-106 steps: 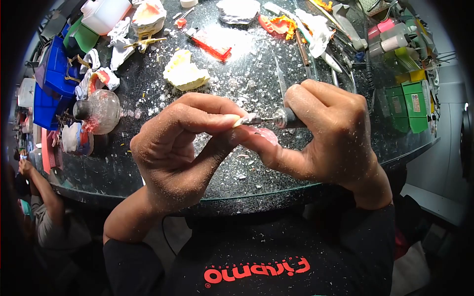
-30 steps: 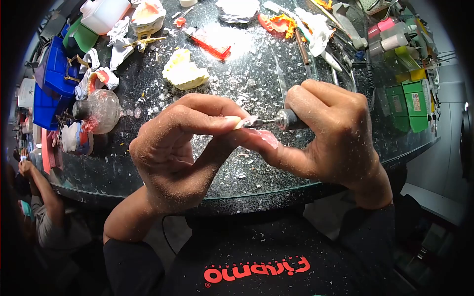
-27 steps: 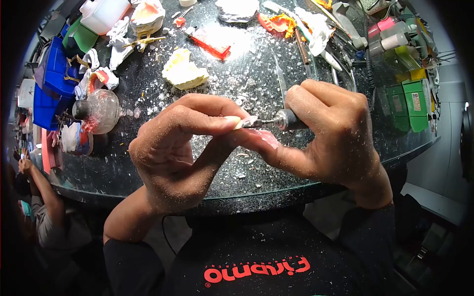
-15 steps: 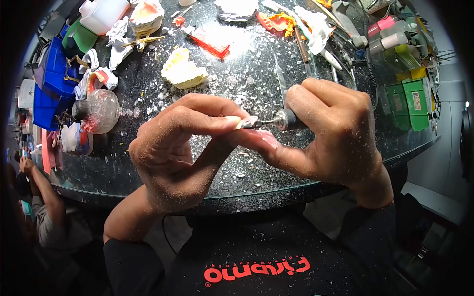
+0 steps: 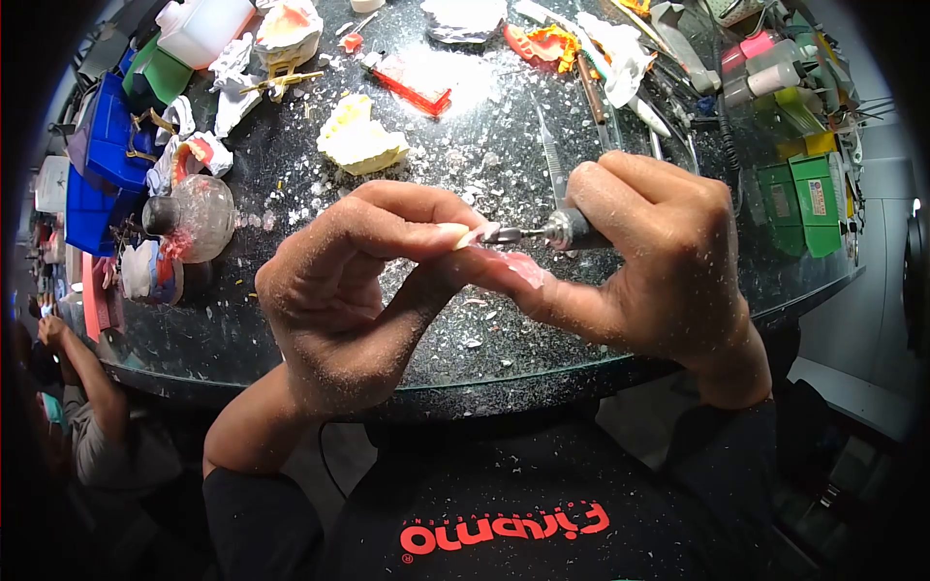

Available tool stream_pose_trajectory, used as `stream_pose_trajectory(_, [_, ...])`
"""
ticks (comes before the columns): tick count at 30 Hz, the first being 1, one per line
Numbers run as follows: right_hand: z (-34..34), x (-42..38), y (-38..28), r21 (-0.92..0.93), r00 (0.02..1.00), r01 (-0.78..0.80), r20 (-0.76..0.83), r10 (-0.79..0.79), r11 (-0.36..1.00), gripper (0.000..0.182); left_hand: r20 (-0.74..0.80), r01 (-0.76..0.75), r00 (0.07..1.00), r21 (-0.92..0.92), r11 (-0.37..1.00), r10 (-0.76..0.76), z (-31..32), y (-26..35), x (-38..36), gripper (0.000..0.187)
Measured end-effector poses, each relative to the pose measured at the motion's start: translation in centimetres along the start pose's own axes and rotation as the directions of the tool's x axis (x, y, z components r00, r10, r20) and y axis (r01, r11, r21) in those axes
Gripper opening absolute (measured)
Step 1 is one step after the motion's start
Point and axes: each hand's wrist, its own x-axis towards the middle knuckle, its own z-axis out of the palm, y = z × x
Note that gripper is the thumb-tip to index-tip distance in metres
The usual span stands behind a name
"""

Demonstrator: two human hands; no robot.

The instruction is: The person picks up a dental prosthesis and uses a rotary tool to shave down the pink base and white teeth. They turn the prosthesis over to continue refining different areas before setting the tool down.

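Observation:
Between the thumb and fingertips of my left hand point(image 5: 339, 290) is a small pale and pink dental piece point(image 5: 477, 235), mostly covered by the fingers. My right hand point(image 5: 668, 232) is wrapped around a rotary handpiece point(image 5: 573, 230), which points left. Its metal bur point(image 5: 506, 235) is at the dental piece; whether it touches is too small to tell. My right thumb stretches below the bur to the left fingertips, with pink material point(image 5: 526, 269) along it. Fine dust speckles both hands.
White shavings litter the dark tabletop point(image 5: 291, 339). Beyond my hands are a yellowish plaster cast point(image 5: 360, 137) and a red-edged clear block point(image 5: 412, 82). A glass bottle point(image 5: 205, 221) stands left, near blue bins point(image 5: 107, 160). Tools point(image 5: 593, 89) and green bins point(image 5: 816, 203) are right. Another person's arm point(image 5: 92, 373) shows far left.
The bur and handpiece have shifted slightly right relative to the dental piece, and more of the piece shows at my left fingertips. Both hands keep their grips.

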Motion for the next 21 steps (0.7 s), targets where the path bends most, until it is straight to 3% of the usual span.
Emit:
stream_pose_trajectory(6, [0.15, -0.05, -0.28, 0.014, 0.999, -0.032, 0.01, 0.032, 0.999, 0.056, -0.062, 0.089, 0.994, -0.071, 0.993, -0.094, 0.33, 0.17, 0.0, 0.017])
stream_pose_trajectory(21, [0.52, -0.16, -0.63, 0.07, 0.994, -0.079, 0.076, 0.074, 0.994, 0.053, -0.114, 0.096, 0.988, -0.063, 0.993, -0.102, 0.66, 0.17, 0.1, 0.016])
